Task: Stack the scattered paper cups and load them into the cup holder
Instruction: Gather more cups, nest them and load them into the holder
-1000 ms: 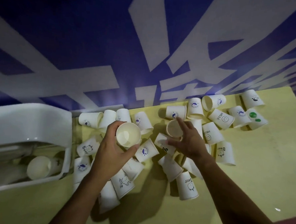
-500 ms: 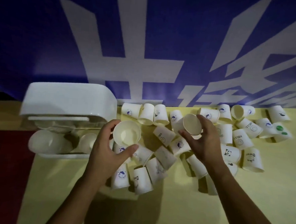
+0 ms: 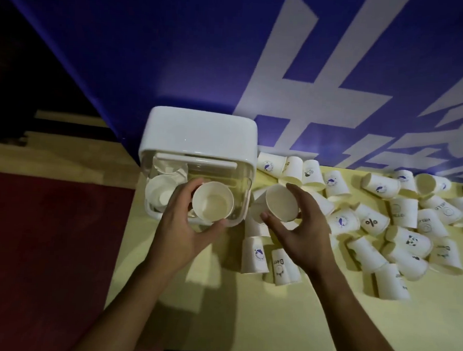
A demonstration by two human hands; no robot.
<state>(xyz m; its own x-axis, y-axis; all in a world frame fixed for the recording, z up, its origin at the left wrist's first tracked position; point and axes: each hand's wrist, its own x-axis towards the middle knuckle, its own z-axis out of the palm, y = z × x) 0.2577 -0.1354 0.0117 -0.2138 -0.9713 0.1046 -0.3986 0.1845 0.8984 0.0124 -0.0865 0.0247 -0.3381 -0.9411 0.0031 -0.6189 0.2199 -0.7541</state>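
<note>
Head view, and both hands are loaded: the left hand (image 3: 184,234) has its thumb and fingers curled round a plain white paper cup (image 3: 212,204), mouth up to the camera, right over the see-through front bay of the white plastic cup holder (image 3: 198,130) at the table's left end. Whether that is one cup or a nested few, I cannot tell from above. Holding it upright there makes sense, since it sits over the open bay and is easy to nest into. The right hand (image 3: 302,238) grasps a second white paper cup (image 3: 281,203) between thumb and fingertips, just beside the holder's right edge. Its mouth is tipped toward the left hand, which looks like a line-up for sliding it into the other cup. Inside the holder, on the left side, pale stored cups (image 3: 160,190) are already lying in, so loading is under way but far from done. The scattered printed paper cups (image 3: 371,223) cover the pale yellow tabletop (image 3: 324,327) to the right, mostly on their sides, many touching. A blue banner (image 3: 178,51) with white characters backs the table, and dark red floor (image 3: 47,246) shows on the left. The likely snag is a crooked nest that jams on the rim.
</note>
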